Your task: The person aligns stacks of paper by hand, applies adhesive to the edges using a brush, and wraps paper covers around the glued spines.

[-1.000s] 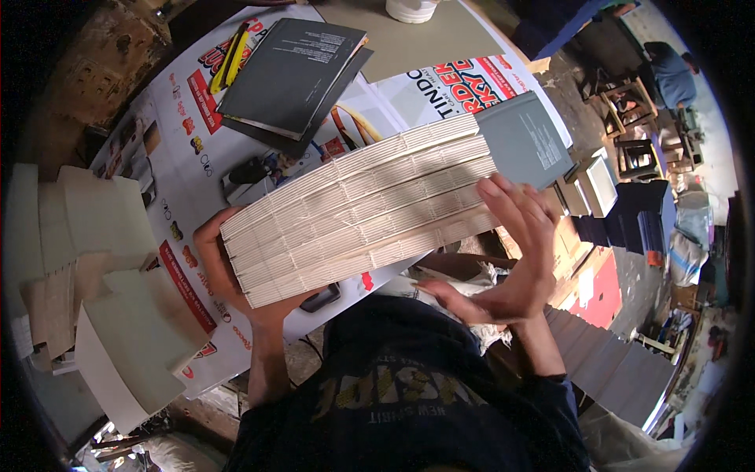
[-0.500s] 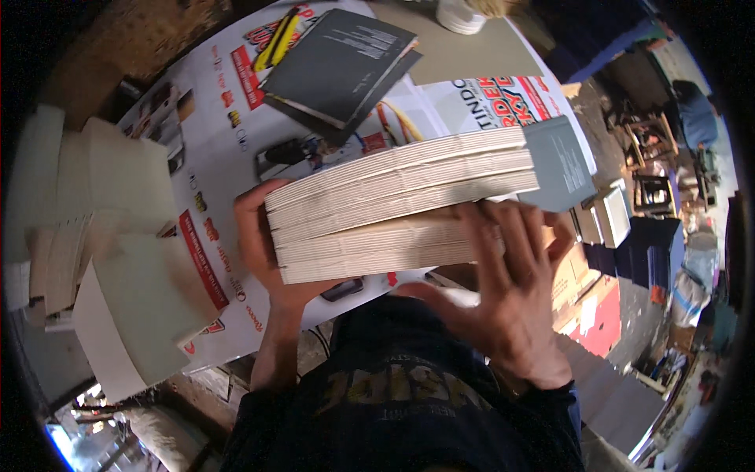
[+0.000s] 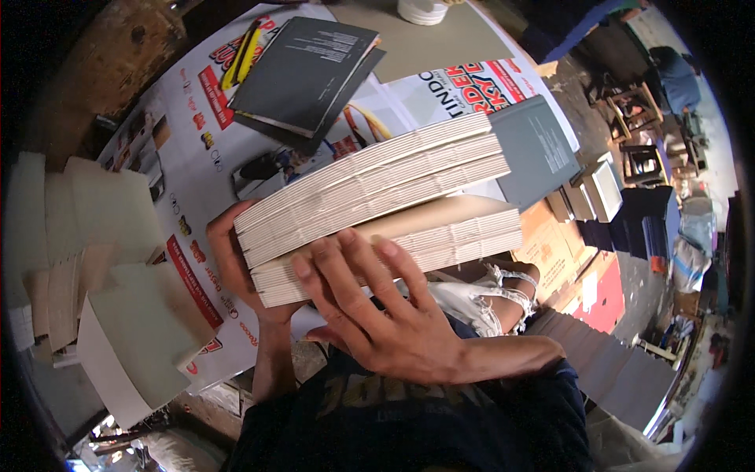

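Note:
Several thick sewn book blocks (image 3: 373,189), cream-white with stitched spines facing up toward me, are held stacked above the table. My left hand (image 3: 230,248) is closed around their left end. Across the lowest block (image 3: 464,240) lies my right hand (image 3: 377,311), fingers spread and stretched out, the fingertips touching its spine. Between this block and those above it, a wedge-shaped gap widens to the right and shows a tan sheet face. My left fingers are partly hidden by the blocks.
Dark grey covers (image 3: 303,75) and a yellow-black cutter (image 3: 242,59) lie on the printed table sheet (image 3: 189,157). Another grey cover (image 3: 535,153) sits right of the blocks. Pale paper stacks (image 3: 149,315) stand left; a white tub (image 3: 422,11) is at the back.
My right hand has moved left along the lowest block, fingers now stretched across its spine. The gap above that block has widened, and the blocks appear slightly further left in view.

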Action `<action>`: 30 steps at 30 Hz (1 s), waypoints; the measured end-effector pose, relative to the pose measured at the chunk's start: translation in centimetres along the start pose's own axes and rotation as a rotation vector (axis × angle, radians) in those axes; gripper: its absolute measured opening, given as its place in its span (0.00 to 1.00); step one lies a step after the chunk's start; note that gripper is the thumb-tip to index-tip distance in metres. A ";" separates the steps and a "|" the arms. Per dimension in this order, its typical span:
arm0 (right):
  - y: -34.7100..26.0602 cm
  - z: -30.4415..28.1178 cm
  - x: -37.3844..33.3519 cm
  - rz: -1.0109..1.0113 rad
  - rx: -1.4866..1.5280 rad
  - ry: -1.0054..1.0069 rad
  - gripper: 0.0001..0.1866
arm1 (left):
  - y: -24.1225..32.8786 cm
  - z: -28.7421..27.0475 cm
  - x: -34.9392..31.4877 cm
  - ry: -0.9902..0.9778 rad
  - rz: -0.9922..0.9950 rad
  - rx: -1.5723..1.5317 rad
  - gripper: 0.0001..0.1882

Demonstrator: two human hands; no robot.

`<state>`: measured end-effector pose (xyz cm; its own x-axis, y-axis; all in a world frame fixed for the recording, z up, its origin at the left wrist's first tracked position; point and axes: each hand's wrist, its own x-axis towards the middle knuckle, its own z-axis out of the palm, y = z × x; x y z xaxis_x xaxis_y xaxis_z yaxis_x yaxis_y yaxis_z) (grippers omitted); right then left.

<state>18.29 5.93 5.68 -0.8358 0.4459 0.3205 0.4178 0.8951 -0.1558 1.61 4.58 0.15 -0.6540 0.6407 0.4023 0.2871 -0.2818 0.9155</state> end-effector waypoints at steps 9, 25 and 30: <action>3.9 -3.0 -1.7 -0.286 0.247 0.144 0.22 | -0.3 -0.1 0.7 -0.076 0.294 0.240 0.43; 7.8 -5.7 -0.9 0.331 -0.006 0.088 0.45 | -1.2 -1.5 0.4 -0.066 0.415 0.318 0.47; 4.1 -4.0 1.0 0.199 0.065 0.005 0.47 | -2.3 -1.6 0.8 -0.059 0.496 0.359 0.48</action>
<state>20.58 9.99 9.13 -0.7374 0.6139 0.2816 0.5505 0.7879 -0.2759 -0.71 4.64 -1.62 -0.3451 0.5361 0.7704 0.7720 -0.3046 0.5578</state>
